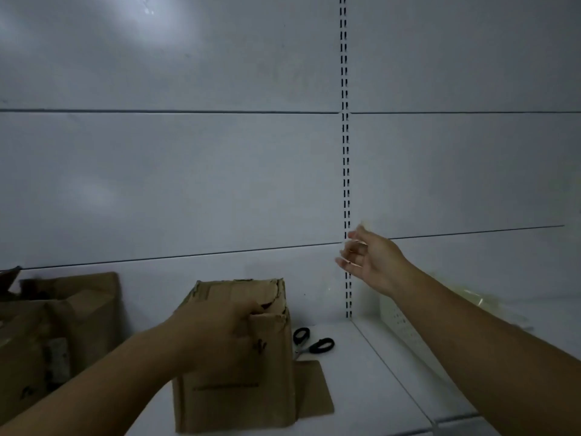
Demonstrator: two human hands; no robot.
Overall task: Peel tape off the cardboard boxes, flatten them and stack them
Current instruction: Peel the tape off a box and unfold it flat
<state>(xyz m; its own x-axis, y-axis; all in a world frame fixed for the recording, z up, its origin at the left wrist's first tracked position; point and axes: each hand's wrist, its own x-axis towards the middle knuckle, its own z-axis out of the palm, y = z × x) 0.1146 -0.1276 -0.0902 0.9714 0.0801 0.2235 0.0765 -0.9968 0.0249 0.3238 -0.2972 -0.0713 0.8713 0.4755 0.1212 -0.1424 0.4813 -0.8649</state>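
Observation:
A brown cardboard box [239, 398] stands upright on the white shelf [361, 388], its top edge torn. My left hand [217, 328] grips the box at its upper front edge. My right hand [367, 256] is raised to the right of the box, near the slotted upright, with a small pale scrap of tape [361, 228] blurred at its fingertips. A loose flap [314, 388] lies flat on the shelf at the box's right side.
More brown cardboard boxes [56, 335] stand at the left. Black-handled scissors [311, 343] lie behind the box on the right. A perforated white divider [399, 325] and crumpled clear plastic [471, 300] sit at the right. A white panelled wall rises behind.

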